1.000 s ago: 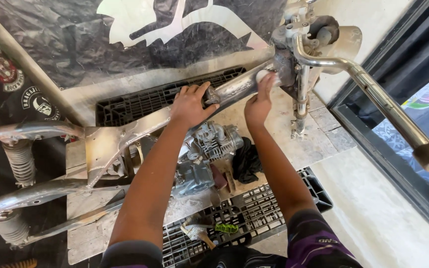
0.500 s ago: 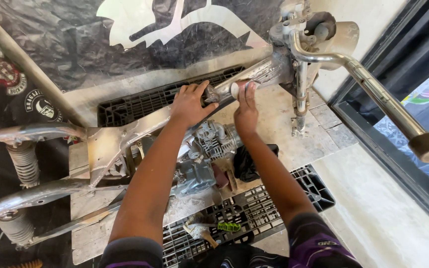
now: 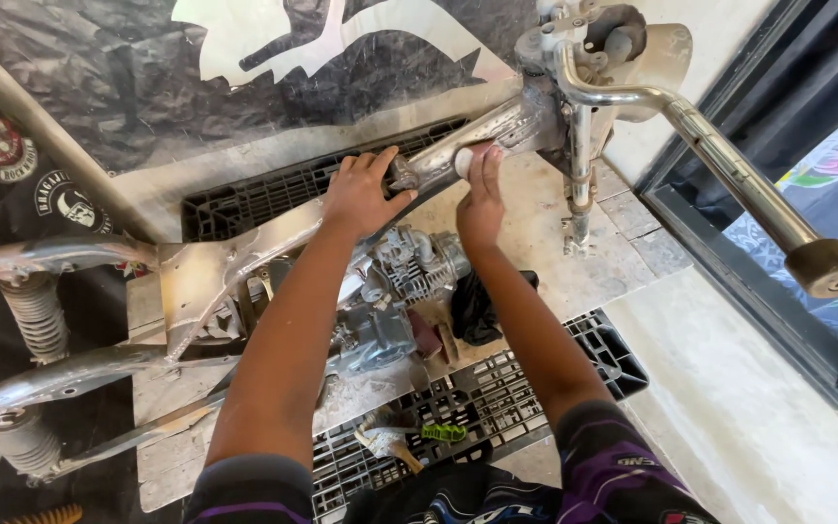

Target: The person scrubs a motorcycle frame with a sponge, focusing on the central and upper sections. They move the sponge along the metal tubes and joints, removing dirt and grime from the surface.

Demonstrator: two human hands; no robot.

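Note:
A bare silver motorcycle frame lies below me, its main tube (image 3: 511,126) running up to the steering head (image 3: 574,68). My left hand (image 3: 361,194) is wrapped around this tube lower down. My right hand (image 3: 482,199) presses a small pale pad (image 3: 463,160) against the tube just above my left hand. The grey engine (image 3: 409,281) sits under the tube, between my forearms.
A chrome handlebar (image 3: 729,184) with a brown grip end (image 3: 826,267) sticks out to the right. Rear shock springs (image 3: 36,311) are at the left. Black plastic pallets (image 3: 254,199) lie under the frame, with a green-handled tool (image 3: 443,432) and a black cloth (image 3: 472,311). A dark door frame (image 3: 729,262) borders the right.
My right hand has slid down the frame tube from near the steering head toward my left hand. My left hand has kept its hold on the tube.

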